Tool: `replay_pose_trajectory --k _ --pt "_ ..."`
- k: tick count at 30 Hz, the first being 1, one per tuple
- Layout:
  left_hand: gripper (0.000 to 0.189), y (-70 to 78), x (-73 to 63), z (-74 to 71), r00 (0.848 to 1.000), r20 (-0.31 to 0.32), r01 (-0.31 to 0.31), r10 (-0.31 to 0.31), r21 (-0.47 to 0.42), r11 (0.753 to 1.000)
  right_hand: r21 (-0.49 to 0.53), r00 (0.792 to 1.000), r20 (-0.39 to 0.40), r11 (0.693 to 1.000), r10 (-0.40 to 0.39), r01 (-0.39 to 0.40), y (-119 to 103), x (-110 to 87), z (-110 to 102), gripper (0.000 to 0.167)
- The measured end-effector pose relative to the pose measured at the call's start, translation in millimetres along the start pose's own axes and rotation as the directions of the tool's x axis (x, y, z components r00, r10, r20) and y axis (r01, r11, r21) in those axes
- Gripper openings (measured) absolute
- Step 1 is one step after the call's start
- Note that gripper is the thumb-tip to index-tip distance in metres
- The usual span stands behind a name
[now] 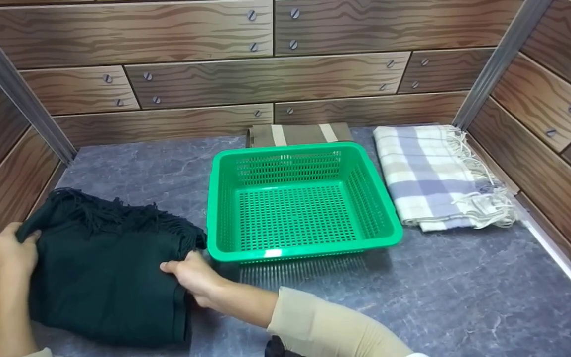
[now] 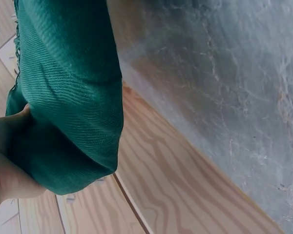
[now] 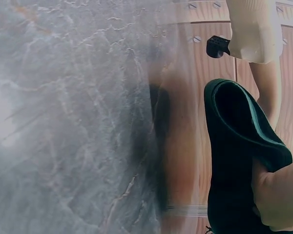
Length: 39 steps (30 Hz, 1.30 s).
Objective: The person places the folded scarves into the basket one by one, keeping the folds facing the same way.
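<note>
A folded dark green scarf (image 1: 107, 282) with a fringed far edge is held at the left of the table, its near side raised off the surface. My left hand (image 1: 8, 260) grips its left edge, and my right hand (image 1: 196, 277) pinches its right edge with the thumb on top. In the left wrist view the green cloth (image 2: 73, 107) hides most of the fingers. The right wrist view shows the scarf's rolled, layered fold (image 3: 234, 180) beside my right hand (image 3: 281, 200), with a gap between cloth and table.
A green perforated basket (image 1: 310, 252) stands mid-table with nothing in it, just right of the scarf. Behind it lies a brown cloth with pale stripes (image 1: 308, 134). A folded white and lavender plaid scarf (image 1: 419, 173) lies at the right. Wood-patterned walls (image 1: 206, 82) enclose the table.
</note>
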<state>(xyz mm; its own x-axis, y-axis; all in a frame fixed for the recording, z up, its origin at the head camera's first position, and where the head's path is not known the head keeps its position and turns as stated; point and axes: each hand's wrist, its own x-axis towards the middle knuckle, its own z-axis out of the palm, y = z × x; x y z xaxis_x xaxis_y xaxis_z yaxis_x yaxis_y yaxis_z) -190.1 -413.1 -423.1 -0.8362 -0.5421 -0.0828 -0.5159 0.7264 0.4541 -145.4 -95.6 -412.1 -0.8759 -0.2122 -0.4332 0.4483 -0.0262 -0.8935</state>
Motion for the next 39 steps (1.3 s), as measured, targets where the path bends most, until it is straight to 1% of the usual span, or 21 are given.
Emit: replay_pose_trajectory --k 4,9,12,19,23,29,34,36,39 --pt "0.057 -2.6 3.2 -0.9 1.000 -0.015 0.009 -0.009 -0.012 1.000 0.022 1.000 0.012 1.000 0.010 -0.010 -3 -0.8 0 0.061" --pt "0.057 0.1 1.9 -4.1 0.999 -0.025 0.021 -0.021 -0.027 0.999 0.067 1.000 0.022 0.998 0.014 -0.015 -6 -0.7 -1 0.056" --pt "0.056 2.5 -0.9 -6.6 0.999 -0.031 0.013 -0.014 -0.022 1.000 0.087 0.999 0.033 0.996 0.021 -0.023 -8 -0.7 -2 0.053" --pt "0.053 7.2 -12.3 -15.2 0.999 -0.054 0.006 -0.008 -0.039 0.999 0.108 0.997 0.065 0.993 0.031 -0.038 -14 -2.7 -7 0.059" --pt "0.051 10.5 -14.9 -19.3 0.998 -0.061 0.007 -0.011 -0.063 0.998 0.123 0.995 0.093 0.992 0.021 -0.032 -18 -3.1 -10 0.052" --pt "0.050 17.1 -16.7 -23.5 0.997 -0.080 -0.002 -0.005 -0.087 0.996 0.149 0.992 0.125 0.989 0.008 -0.027 -25 -3.4 -16 0.050" --pt "0.048 23.6 -23.3 -26.3 0.995 -0.100 -0.019 0.010 -0.095 0.995 0.167 0.986 0.165 0.986 -0.007 -0.021 -30 -4.3 -22 0.032" --pt "0.047 25.7 -25.6 -27.0 0.994 -0.111 -0.027 0.016 -0.105 0.994 0.171 0.985 0.170 0.985 -0.009 -0.020 -32 -4.5 -25 0.030" --pt "0.046 27.3 -27.2 -27.4 0.993 -0.121 -0.033 0.019 -0.115 0.993 0.180 0.987 0.160 0.984 -0.016 -0.014 -36 -4.0 -30 0.033"
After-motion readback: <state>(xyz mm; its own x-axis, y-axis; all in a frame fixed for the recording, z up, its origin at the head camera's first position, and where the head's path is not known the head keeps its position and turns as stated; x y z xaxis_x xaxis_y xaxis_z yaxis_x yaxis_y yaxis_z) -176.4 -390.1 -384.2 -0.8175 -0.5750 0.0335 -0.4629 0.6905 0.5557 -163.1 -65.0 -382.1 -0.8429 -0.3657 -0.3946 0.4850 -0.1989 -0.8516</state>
